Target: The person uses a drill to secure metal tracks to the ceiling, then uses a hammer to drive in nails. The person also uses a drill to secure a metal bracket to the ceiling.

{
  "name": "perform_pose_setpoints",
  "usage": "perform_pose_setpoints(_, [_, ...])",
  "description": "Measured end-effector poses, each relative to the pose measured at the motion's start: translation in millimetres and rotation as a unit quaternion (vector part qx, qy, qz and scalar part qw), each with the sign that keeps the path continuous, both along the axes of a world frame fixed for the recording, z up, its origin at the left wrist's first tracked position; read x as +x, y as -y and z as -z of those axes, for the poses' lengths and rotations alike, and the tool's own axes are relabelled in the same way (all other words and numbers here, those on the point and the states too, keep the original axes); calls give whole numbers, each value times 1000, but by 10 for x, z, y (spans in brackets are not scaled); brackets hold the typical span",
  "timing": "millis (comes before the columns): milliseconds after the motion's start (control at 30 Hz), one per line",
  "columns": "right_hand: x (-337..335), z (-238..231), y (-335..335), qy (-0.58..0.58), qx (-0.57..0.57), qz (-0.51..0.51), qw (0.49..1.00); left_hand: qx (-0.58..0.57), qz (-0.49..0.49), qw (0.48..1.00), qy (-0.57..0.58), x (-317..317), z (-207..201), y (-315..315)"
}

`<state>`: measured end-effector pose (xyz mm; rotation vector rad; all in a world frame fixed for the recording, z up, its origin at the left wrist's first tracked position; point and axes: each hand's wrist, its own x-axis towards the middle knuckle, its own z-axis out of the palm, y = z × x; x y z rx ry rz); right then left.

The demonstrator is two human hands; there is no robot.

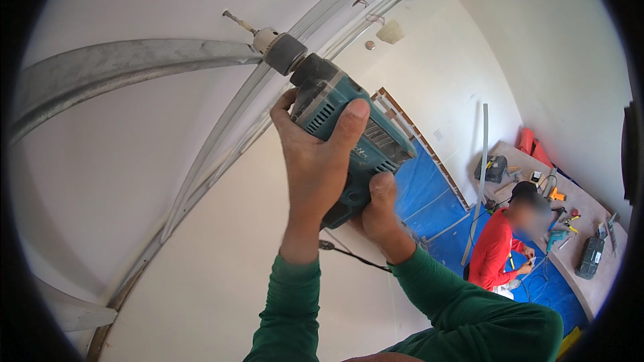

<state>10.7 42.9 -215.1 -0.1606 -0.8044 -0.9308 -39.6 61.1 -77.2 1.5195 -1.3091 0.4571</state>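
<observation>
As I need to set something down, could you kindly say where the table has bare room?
The table has bare patches between the flat black case and the lower rim, and between the orange tool and the far rim. It's crowded around the teal drill; the left hand and right hand grip the raised drill.

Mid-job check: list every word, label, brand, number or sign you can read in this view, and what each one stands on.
Teal power drill: pale lettering on its side, partly covered by the left hand; I'm leaving it unquoted.
Black case at lower right: a small pale mark, too small to read.
No other lettering, number or sign is clear enough to make out.
</observation>
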Motion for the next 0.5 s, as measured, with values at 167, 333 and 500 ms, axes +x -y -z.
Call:
perform_pose_setpoints(167, [-102,-47,-72,17,-34,-92,995,26,-27,999,15,-52,-83,-127])
perform_pose_setpoints(333, [4,-197,-269,35,21,-166,985,70,-78,994,29,-28,-182,-239])
perform_pose_setpoints(500, [183,-266,-379,71,19,-97,992,57,-62,996,12,34,-166,-235])
